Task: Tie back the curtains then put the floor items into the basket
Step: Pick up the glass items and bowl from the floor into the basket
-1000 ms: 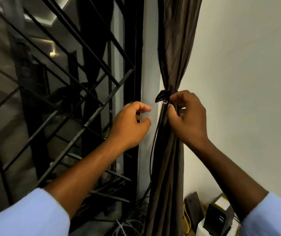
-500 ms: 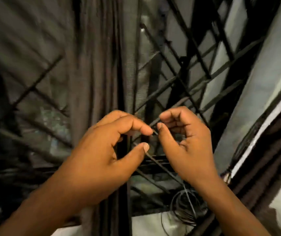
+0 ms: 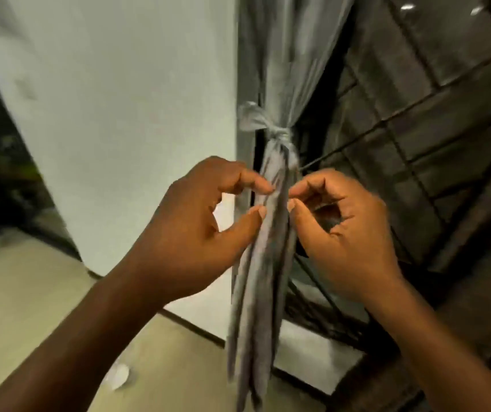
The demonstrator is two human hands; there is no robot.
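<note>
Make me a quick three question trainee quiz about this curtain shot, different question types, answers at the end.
1. True or false: the curtain is already bunched and bound by a knot.
2. Multiple choice: where are the left hand and right hand?
A. above the knot
B. below the knot, one on each side of the curtain
C. down at the floor
3. Fill in: the small pale item lies on the ____.

Key: 1 true. 2 B. 3 floor.
</note>
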